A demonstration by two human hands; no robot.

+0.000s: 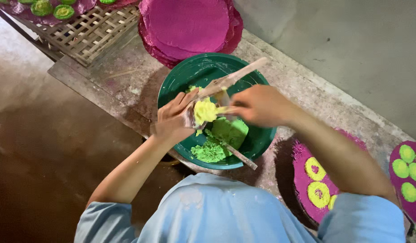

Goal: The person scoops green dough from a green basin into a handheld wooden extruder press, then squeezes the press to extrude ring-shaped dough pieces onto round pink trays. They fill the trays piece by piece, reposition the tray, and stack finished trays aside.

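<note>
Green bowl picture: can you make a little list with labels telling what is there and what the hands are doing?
Bowl: green bowl on a stone ledge
Inside: green paste
Left hand: holds a wooden mould packed with yellow paste
Right hand: blurred, at the mould
Above: stacked pink discs
Right: pink disc bearing yellow rings

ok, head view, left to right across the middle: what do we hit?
Left hand → yellow-green paste lump → right hand → pink disc with yellow rings → pink disc with green dots, all on the concrete ledge.
</note>
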